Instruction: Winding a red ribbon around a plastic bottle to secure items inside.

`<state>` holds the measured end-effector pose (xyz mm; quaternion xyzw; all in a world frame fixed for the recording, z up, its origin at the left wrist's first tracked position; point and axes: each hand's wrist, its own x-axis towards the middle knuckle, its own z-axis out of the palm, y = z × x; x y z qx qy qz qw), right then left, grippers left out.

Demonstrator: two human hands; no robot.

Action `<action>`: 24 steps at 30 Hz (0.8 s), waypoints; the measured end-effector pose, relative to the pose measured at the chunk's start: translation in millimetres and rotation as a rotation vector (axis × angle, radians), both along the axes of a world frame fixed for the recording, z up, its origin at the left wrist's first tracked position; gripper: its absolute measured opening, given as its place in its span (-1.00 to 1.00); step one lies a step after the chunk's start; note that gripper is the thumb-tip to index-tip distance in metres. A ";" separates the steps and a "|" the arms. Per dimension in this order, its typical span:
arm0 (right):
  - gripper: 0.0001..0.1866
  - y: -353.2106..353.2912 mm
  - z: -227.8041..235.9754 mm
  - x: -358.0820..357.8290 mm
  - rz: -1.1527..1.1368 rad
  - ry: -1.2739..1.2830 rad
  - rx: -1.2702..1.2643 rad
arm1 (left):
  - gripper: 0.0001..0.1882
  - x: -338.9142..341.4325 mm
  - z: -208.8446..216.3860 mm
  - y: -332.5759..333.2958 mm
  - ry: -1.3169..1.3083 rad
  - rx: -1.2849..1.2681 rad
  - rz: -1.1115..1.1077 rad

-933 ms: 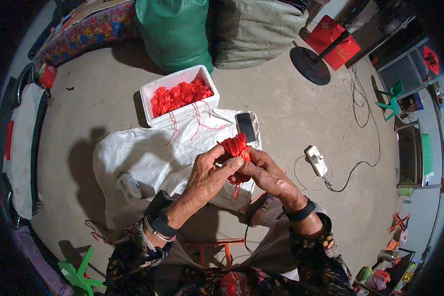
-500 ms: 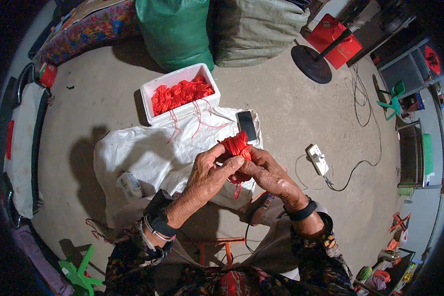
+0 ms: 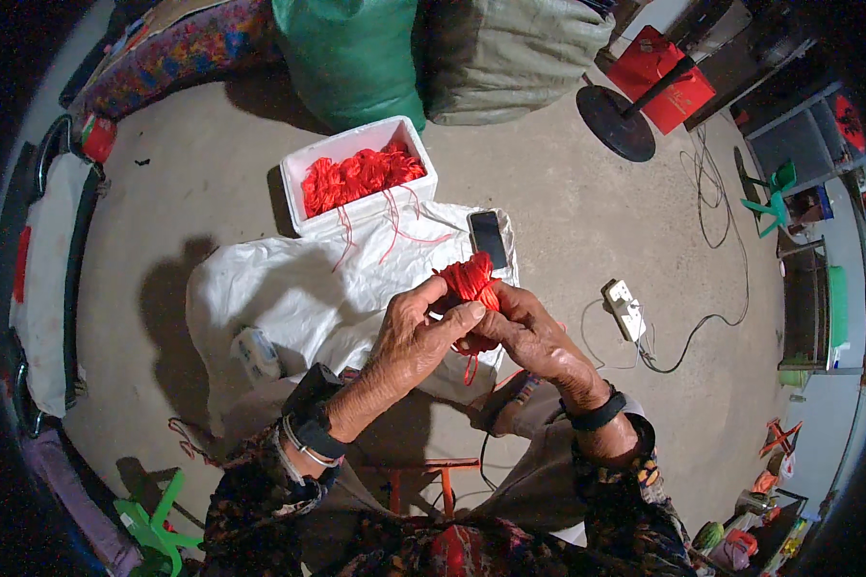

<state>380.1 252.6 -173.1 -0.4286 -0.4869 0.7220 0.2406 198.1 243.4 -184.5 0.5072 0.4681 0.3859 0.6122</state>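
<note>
Between my two hands is a bundle of red cord (image 3: pixel 470 277), with a small loop hanging below it. My left hand (image 3: pixel 423 322) is closed on the bundle's left side, thumb stretched across toward the middle. From the right, my right hand (image 3: pixel 529 335) pinches the lower part, its fingertips partly hidden behind the cord. The bundle is above a white woven sheet (image 3: pixel 308 288) on the floor. A white foam box (image 3: pixel 358 217) full of red cord bundles (image 3: pixel 361 181) stands at the sheet's far edge, loose cord ends trailing over its near wall.
A phone (image 3: pixel 488 238) lies on the sheet, a white device (image 3: pixel 257 353) at its left. To the right are a power strip (image 3: pixel 625 310) with cables and a black round stand base (image 3: pixel 616 123). Large green (image 3: pixel 351 62) and grey sacks (image 3: pixel 510 62) stand behind the box.
The view has shifted slightly, so the surroundings sit a little further right and higher. Both hands keep nearly the same hold on the red cord bundle.
</note>
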 end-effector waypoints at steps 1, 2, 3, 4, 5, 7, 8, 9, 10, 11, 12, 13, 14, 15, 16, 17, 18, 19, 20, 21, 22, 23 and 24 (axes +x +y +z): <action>-0.50 -0.1 -0.5 0.5 0.001 -0.013 0.004 | -0.53 0.2 2.3 0.2 0.003 0.005 -0.001; -0.56 -1.0 1.4 -0.1 -0.017 -0.005 0.019 | -0.53 0.6 3.6 0.4 0.006 0.010 -0.002; -0.60 -2.0 3.3 -2.4 -0.031 0.006 0.032 | -0.53 0.3 2.8 0.3 0.001 0.013 -0.002; -0.65 -2.4 3.9 -4.0 -0.046 0.017 0.046 | -0.53 0.4 1.9 0.2 -0.004 0.015 -0.001; -0.65 -2.2 3.0 -4.1 -0.036 0.019 0.042 | -0.53 0.3 1.1 0.0 -0.009 0.017 -0.001; -0.65 -1.7 3.1 -3.0 -0.017 0.020 0.038 | -0.53 0.3 1.5 -0.7 -0.023 -0.005 0.002; -0.64 -1.7 2.7 -3.7 -0.017 0.025 0.042 | -0.53 -0.1 1.7 -1.0 -0.030 -0.015 0.003; -0.64 -2.2 2.2 -3.7 -0.021 0.028 0.046 | -0.53 -0.1 2.1 -1.1 -0.018 -0.015 -0.001; -0.64 -2.6 1.9 -3.8 -0.024 0.031 0.050 | -0.53 -0.3 3.0 -1.0 -0.006 -0.014 -0.005; -0.64 -3.0 3.0 -3.9 -0.025 0.025 0.057 | -0.53 -0.5 3.7 -1.0 0.006 -0.013 -0.009; -0.64 -2.9 4.0 -4.8 -0.024 0.022 0.061 | -0.54 -0.9 3.3 -1.1 0.004 -0.013 -0.008; -0.64 -2.8 3.9 -5.5 -0.022 0.019 0.065 | -0.54 -1.0 2.9 -1.2 0.001 -0.012 -0.008; -0.64 -2.8 2.2 -5.7 -0.020 0.021 0.061 | -0.54 -1.5 2.3 -1.4 -0.001 -0.012 -0.007; -0.63 -3.0 1.5 -4.8 -0.020 0.021 0.058 | -0.54 -1.8 2.4 -1.3 -0.001 -0.013 -0.014; -0.63 -3.2 0.7 -4.0 -0.021 0.020 0.055 | -0.54 -2.1 2.4 -1.3 -0.002 -0.015 -0.021; -0.62 -3.3 -0.2 -3.4 -0.016 0.018 0.065 | -0.54 -2.4 2.5 -1.3 -0.002 -0.016 -0.028; -0.62 -3.4 -1.5 -2.9 -0.011 0.018 0.076 | -0.54 -2.4 3.8 -1.5 0.008 -0.009 -0.024; -0.61 -3.6 -2.6 -2.4 -0.006 0.018 0.086 | -0.54 -2.2 5.9 -1.6 0.019 -0.003 -0.021; -0.61 -3.6 -3.4 -1.8 -0.001 0.015 0.094 | -0.54 -2.1 6.9 -1.7 0.030 0.004 -0.019; -0.60 -3.5 -3.8 -1.7 0.005 0.012 0.102 | -0.54 -2.6 7.0 -1.6 0.036 0.008 -0.022; -0.60 -3.3 -4.1 -1.4 0.010 0.009 0.111 | -0.54 -3.2 7.0 -1.6 0.043 0.013 -0.026; -0.58 -2.7 -4.2 -0.3 0.025 -0.004 0.092 | -0.54 -3.8 6.9 -1.7 0.049 0.017 -0.029; -0.54 -2.0 -4.7 1.5 0.039 -0.019 0.072 | -0.55 -4.4 5.5 -1.6 0.046 -0.004 -0.043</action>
